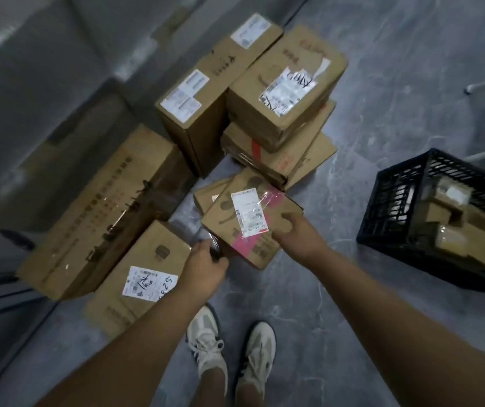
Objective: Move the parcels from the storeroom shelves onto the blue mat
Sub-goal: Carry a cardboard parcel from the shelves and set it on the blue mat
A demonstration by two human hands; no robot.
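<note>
— Risks are wanted first: what could go wrong from here?

— One small parcel (253, 227) is grasped by both hands. The left hand (206, 261) is curled round its near-left corner, where loose clear film (213, 245) is bunched. The right hand (298, 235) is clamped on its right edge. If only film is pinched at that corner, a slip is judged likely. The parcel would then be dropped on the second small parcel (209, 195) just beyond the left hand, or on the floor (308, 304).

— And round the hands?

— A labelled box (135, 306) lies just below the left hand and a long box (97, 212) further left. An unevenly piled stack (285, 92) stands beyond both hands and could be knocked by a careless swing. A black crate (397, 230) well right of the right hand could be caught in turning. No blue mat can be made out, so the carry itself cannot be judged.

— What writing can be read?

— Little. On the held parcel a white shipping label (248, 211) with barcodes is seen, crossed by pink tape (247, 245); its print is too blurred. On the near box's label (148, 284) handwritten digits resembling "825" are made out. A black scrawl on the stack's top label cannot be read.
</note>
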